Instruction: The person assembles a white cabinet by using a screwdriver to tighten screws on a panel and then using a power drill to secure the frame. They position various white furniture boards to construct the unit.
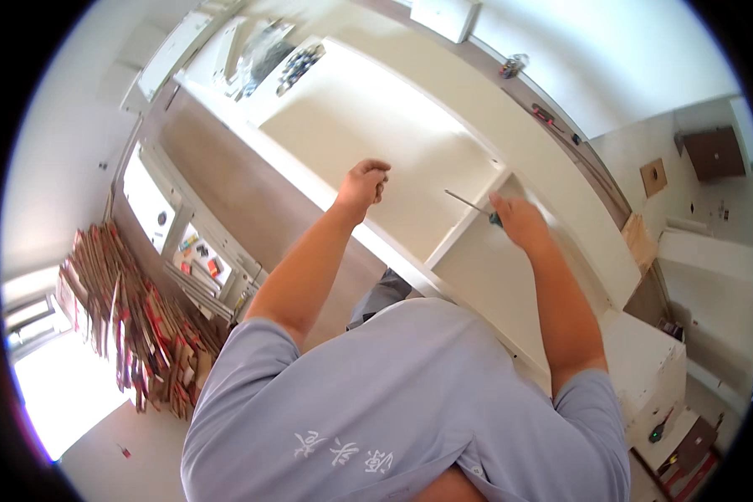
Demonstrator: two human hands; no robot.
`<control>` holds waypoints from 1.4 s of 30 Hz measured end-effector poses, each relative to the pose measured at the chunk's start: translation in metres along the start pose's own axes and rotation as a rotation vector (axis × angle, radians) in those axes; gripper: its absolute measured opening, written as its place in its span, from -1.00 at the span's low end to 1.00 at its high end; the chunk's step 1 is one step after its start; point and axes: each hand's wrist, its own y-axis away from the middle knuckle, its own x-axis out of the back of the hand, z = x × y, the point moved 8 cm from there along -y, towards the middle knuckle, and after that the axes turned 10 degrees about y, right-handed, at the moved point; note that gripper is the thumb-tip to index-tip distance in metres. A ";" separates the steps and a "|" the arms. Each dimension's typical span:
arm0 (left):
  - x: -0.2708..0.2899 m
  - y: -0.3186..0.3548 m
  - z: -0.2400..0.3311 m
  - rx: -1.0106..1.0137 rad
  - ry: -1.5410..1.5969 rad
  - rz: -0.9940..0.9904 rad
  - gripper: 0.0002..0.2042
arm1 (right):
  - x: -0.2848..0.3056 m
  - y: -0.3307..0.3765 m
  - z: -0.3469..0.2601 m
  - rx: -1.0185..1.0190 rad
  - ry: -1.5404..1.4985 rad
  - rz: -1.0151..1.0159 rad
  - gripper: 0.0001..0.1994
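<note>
My right hand (pixel 520 222) is wrapped round the green handle of a screwdriver (pixel 467 201). Its thin metal shaft points up and left, over the divider (pixel 453 238) of a white cabinet frame (pixel 289 166). My left hand (pixel 365 187) is raised above the larger compartment, fingers curled together; whatever they may hold is too small or hidden to make out. A heap of small metal fittings (pixel 299 69) lies at the far left end of that compartment, beside a clear plastic bag (pixel 265 57).
Flattened cardboard (pixel 138 322) is stacked at the left by a bright window. A white panel frame (pixel 155 201) holds small tools and an orange item (pixel 214 267). Beyond the cabinet lies a red-and-black tool (pixel 545 115). Another screwdriver (pixel 658 428) rests at lower right.
</note>
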 end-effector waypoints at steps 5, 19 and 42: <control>-0.076 0.067 -0.048 0.162 0.080 -0.140 -0.81 | -0.061 0.123 0.074 -0.079 -0.458 -0.130 -0.60; -0.225 0.149 -0.130 0.435 0.313 -0.512 -0.82 | -0.026 0.248 0.112 0.212 -0.549 0.032 -0.64; -0.221 0.173 -0.152 0.149 0.054 -0.310 -0.87 | -0.044 0.251 0.118 0.206 -0.563 -0.047 -0.69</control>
